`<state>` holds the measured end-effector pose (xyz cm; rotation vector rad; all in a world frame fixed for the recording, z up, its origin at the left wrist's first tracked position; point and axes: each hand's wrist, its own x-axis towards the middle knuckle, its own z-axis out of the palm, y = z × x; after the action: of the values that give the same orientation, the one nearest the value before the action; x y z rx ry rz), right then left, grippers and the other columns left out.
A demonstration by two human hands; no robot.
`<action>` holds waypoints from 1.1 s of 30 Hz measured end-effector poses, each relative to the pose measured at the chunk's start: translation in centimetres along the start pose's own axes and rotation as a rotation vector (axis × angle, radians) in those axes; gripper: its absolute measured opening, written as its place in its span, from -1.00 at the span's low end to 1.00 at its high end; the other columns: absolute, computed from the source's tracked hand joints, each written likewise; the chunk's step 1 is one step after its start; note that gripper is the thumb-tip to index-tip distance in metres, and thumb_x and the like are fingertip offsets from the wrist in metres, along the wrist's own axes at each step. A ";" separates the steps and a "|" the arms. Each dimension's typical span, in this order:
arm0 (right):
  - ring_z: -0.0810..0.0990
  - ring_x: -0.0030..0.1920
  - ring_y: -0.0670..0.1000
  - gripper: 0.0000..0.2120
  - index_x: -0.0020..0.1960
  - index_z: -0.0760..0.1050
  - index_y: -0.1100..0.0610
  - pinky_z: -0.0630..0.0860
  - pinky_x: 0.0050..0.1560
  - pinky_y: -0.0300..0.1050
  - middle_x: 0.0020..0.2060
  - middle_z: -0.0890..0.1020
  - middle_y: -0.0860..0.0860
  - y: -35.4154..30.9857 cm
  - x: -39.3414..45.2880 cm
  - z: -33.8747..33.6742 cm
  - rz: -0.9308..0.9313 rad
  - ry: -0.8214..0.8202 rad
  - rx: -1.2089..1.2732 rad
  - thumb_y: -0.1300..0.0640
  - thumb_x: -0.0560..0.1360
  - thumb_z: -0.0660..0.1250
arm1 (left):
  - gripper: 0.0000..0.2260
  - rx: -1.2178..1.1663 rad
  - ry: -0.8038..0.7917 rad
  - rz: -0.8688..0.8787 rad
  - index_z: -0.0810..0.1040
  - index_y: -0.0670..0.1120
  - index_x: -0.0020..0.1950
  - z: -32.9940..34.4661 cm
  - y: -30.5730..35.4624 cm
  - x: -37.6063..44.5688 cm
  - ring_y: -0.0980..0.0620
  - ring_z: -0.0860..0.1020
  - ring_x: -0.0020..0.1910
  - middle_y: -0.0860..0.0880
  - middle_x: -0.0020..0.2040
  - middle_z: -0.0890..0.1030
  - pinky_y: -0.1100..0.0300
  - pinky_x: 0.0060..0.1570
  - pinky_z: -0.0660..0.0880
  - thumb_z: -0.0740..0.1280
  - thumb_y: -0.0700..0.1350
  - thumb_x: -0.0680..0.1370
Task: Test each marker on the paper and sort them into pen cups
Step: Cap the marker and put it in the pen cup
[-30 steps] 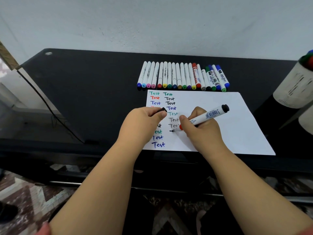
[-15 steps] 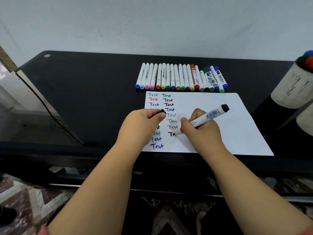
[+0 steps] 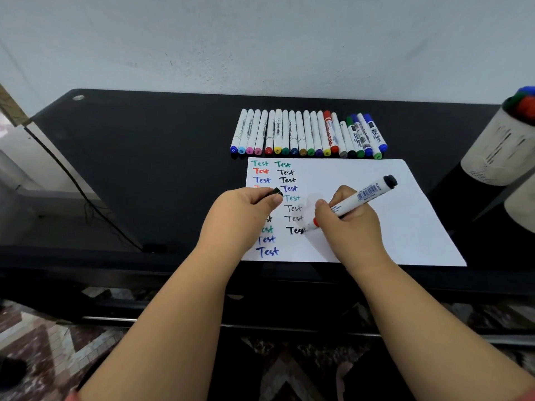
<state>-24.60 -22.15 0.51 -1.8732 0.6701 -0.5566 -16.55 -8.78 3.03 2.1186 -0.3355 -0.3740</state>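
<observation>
My right hand (image 3: 348, 224) grips a white marker (image 3: 362, 196) with a black end, its tip down on the white paper (image 3: 390, 221) at the last black "Test" in the second column. My left hand (image 3: 237, 215) rests on the paper's left part and pinches the marker's black cap (image 3: 276, 192). The sheet carries two columns of "Test" in green, red, blue and black. A row of several capped markers (image 3: 307, 134) lies side by side just behind the paper. A white pen cup (image 3: 498, 146) with coloured markers in it stands at the right edge.
The paper lies on a black table (image 3: 144, 157) against a pale wall. A second white cup (image 3: 521, 204) shows partly at the far right, below the first. A dark cable (image 3: 86, 198) runs along the table's left edge. Patterned floor lies below.
My right hand has moved the marker tip rightwards along the paper, and the last black "Test" has grown by letters. My left hand has kept its place with the cap.
</observation>
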 end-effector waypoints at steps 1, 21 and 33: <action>0.36 -0.44 -0.09 -0.67 -0.35 0.23 0.10 0.27 -0.45 -0.32 -0.36 0.54 0.25 0.0 0.0 0.0 -0.005 0.010 -0.006 0.18 0.51 0.29 | -0.75 -0.002 -0.001 0.001 0.58 0.10 0.19 0.0 0.0 0.0 0.35 0.41 -0.24 0.27 -0.21 0.48 0.43 -0.32 0.26 0.29 0.08 0.55; 0.29 -0.58 -0.15 -0.63 -0.36 0.22 0.06 0.19 -0.50 -0.29 -0.61 0.41 -0.08 -2.1 1.3 -2.3 0.272 0.083 0.756 0.24 0.53 0.29 | -0.87 -0.191 -0.166 -0.005 0.62 0.23 -0.04 -0.2 0.7 -0.7 0.33 0.52 -0.06 0.30 -0.12 0.60 0.47 -0.22 0.32 0.44 0.02 0.45; 0.24 -0.51 -0.08 -0.70 -0.36 0.35 0.09 0.21 -0.49 -0.24 -0.53 0.38 0.01 -2.5 0.4 -2.0 0.177 -0.140 0.587 0.19 0.50 0.36 | -0.77 -0.211 -0.257 0.083 0.61 0.22 0.03 0.4 1.6 -1.5 0.31 0.54 -0.01 0.21 -0.08 0.66 0.46 -0.16 0.34 0.45 -0.01 0.41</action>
<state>-25.07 -22.95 3.56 -1.2768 0.5038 -0.4424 -18.27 -9.38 4.33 1.8469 -0.5079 -0.6085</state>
